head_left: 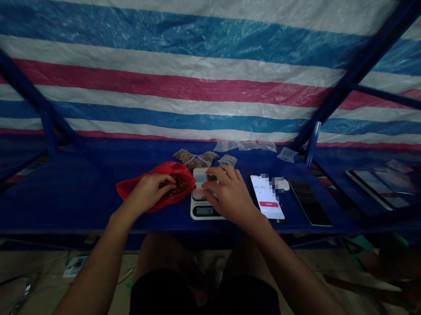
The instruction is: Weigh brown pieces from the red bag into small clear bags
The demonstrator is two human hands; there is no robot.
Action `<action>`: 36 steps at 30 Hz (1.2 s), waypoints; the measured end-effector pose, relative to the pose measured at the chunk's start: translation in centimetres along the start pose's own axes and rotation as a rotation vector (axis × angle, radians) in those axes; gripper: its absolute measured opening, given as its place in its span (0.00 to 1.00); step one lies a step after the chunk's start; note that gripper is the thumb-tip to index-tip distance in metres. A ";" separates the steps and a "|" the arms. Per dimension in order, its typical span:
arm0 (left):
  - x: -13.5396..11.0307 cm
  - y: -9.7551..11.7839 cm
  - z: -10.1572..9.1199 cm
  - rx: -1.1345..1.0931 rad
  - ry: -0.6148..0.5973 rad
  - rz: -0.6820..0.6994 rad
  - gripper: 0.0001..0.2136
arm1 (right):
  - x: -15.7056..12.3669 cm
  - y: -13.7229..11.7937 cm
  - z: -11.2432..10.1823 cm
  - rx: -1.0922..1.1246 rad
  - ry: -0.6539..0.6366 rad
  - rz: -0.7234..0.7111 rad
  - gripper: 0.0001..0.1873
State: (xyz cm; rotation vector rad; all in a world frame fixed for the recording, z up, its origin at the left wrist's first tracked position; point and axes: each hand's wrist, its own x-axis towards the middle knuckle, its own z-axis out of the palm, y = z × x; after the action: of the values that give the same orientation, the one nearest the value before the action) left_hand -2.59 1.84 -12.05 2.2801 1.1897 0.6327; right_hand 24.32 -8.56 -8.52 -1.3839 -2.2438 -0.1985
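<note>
My left hand (151, 190) reaches over the rim of a red plastic bag (128, 187), its fingers bent and pinched at the small brown pieces (179, 182) inside. What kind of pieces they are is too dim to tell. To the right of the bag is a white digital scale (196, 212) with a lit display. Over its pan, my right hand (230, 192) curls its thumb and fingers around a small clear plastic bag (211, 177) with brown contents. Part of that bag and the scale's right side are hidden by the hand.
Behind the scale lie several filled small bags (183, 155) and several flat clear bags (248, 145). A lit phone (268, 196), a white case (280, 184) and a dark phone (309, 203) lie at right on the blue table (73, 185). Blue posts (313, 144) and a striped sheet (192, 87) stand behind.
</note>
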 end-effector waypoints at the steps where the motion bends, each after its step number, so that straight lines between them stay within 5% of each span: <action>1: 0.1 -0.2 0.2 0.017 -0.003 0.003 0.10 | 0.8 -0.3 0.2 -0.032 -0.007 -0.018 0.08; 10: 0.3 -0.5 1.1 0.213 0.199 -0.044 0.10 | 4.1 -0.9 2.5 -0.140 -0.081 -0.118 0.10; 17: -0.2 -0.2 0.9 0.106 0.153 0.001 0.11 | 4.5 -0.3 0.7 -0.073 -0.102 -0.102 0.08; 23: -0.9 0.1 0.9 0.056 0.089 -0.004 0.11 | 3.5 4.0 -1.2 0.171 -0.008 0.019 0.08; 28: -1.0 0.0 1.3 0.054 0.114 0.000 0.11 | 2.8 6.4 -0.9 0.193 -0.007 0.045 0.09; 36: -1.0 0.0 1.4 0.060 0.109 0.011 0.12 | 3.5 6.3 0.0 0.223 -0.055 0.005 0.11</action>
State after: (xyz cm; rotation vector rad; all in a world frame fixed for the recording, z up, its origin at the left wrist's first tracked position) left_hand -2.28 0.74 -13.30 2.3297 1.2628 0.7428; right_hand 28.54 -2.76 -7.65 -1.2902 -2.2290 0.0904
